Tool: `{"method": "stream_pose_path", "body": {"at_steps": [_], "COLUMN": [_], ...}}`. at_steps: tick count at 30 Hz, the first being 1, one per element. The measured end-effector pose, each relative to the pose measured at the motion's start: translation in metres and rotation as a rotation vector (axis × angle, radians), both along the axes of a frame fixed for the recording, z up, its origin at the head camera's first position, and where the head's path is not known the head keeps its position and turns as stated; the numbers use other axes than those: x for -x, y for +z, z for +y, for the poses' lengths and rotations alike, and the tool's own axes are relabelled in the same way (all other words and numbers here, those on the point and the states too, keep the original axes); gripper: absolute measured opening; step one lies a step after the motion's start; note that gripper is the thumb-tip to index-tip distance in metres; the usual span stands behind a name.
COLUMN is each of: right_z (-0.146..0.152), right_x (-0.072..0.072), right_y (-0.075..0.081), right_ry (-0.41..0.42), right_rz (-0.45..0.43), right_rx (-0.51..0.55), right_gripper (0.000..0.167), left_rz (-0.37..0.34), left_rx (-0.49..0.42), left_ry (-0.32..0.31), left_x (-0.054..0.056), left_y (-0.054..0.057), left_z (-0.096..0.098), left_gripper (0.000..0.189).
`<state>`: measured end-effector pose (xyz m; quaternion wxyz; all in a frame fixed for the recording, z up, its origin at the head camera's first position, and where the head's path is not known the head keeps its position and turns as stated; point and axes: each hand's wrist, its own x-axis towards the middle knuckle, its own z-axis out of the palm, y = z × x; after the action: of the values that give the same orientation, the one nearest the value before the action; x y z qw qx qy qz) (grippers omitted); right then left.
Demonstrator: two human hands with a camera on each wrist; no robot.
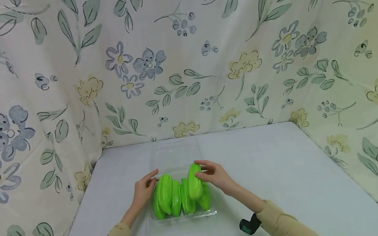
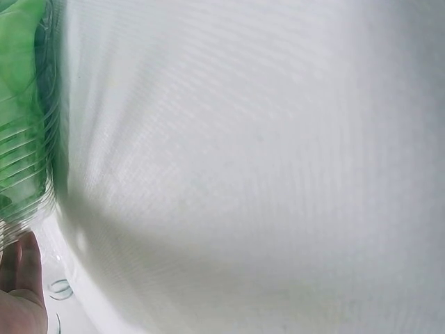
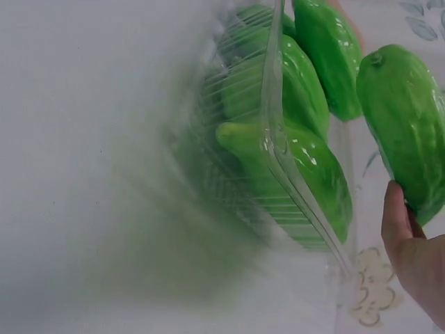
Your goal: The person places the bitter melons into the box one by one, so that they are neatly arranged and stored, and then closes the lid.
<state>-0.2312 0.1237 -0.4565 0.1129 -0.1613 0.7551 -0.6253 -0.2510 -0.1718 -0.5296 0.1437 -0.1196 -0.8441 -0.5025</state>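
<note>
Several glossy, bright green gourds [image 1: 165, 194] lie side by side in a clear plastic box [image 1: 204, 214]. My right hand [image 1: 217, 174] grips one green gourd [image 1: 194, 182] between thumb and fingers, raised above those at the box's right end. The right wrist view shows this held gourd [image 3: 407, 118] apart from the gourds [image 3: 299, 167] behind the ribbed box wall. At the box's left side is my left hand [image 1: 144, 190], its fingertips by the rim. In the left wrist view, its fairly straight fingers [image 2: 29, 268] touch the ribbed wall at a corner.
The box's clear lid [image 1: 175, 156] is folded back on the far side, flat on the white table [image 1: 267, 171]. A floral curtain [image 1: 182, 57] hangs behind the table and along both sides.
</note>
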Motion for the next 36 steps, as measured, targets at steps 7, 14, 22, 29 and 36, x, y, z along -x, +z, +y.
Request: {"method": "stream_pose_path", "body": {"at_steps": [7, 14, 22, 29, 36], "right_z": [-0.009, -0.013, -0.019, -0.026, -0.031], "right_x": [-0.006, -0.003, -0.004, -0.006, -0.008], "right_y": [0.004, -0.011, -0.018, -0.019, -0.020], "right_ry": [0.031, 0.008, -0.039, -0.127, -0.185], "right_rz": [0.043, 0.129, 0.208, 0.288, 0.342], "right_rx": [-0.078, -0.169, -0.238, -0.287, -0.309], "right_gripper": [0.048, 0.048, 0.049, 0.050, 0.033], "left_rz": [-0.001, 0.013, -0.007, -0.010, -0.001], "left_rx": [0.006, 0.012, 0.003, -0.003, 0.000], "left_ry": [0.006, 0.011, 0.015, 0.011, 0.007], "left_x": [0.000, 0.000, 0.000, 0.001, 0.000], "left_y": [0.000, -0.001, 0.001, 0.000, 0.000], "left_z": [0.000, 0.000, 0.001, 0.001, 0.001], "left_gripper": [0.034, 0.034, 0.034, 0.035, 0.034]}}
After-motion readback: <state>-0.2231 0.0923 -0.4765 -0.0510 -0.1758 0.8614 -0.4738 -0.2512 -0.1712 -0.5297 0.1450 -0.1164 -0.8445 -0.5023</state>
